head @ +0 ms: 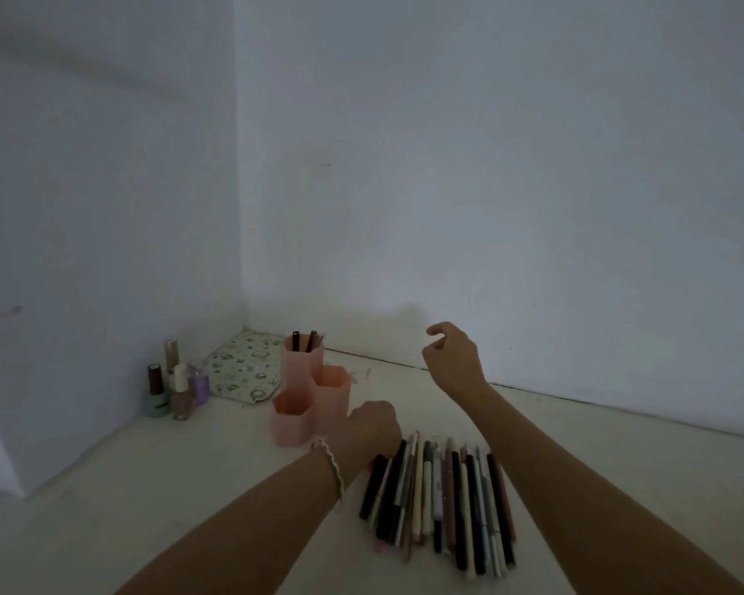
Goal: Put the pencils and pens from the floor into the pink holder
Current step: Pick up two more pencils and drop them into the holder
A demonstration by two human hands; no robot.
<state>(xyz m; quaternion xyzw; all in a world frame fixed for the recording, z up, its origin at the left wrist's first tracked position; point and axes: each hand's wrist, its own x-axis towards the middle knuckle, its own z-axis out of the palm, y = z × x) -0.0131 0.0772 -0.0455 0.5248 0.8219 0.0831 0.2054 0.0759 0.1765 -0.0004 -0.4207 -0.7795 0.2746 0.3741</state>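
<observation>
pens (443, 500) on floor (190, 487) | pink holder (314, 392) holds two | right hand (452, 358) raised, empty

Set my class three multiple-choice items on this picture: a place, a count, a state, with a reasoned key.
1. Where in the pink holder do the stored pens stand? A tallest back compartment; B lowest front compartment; C middle compartment.
2. How many compartments has the holder? A two; B three; C five.
3. What does the right hand hold? A a pen; B a bottle; C nothing.
Key: 1A, they rise from the tallest cup; 2B, three hexagonal cups are joined; 3C, its fingers curl loosely, empty.
</observation>
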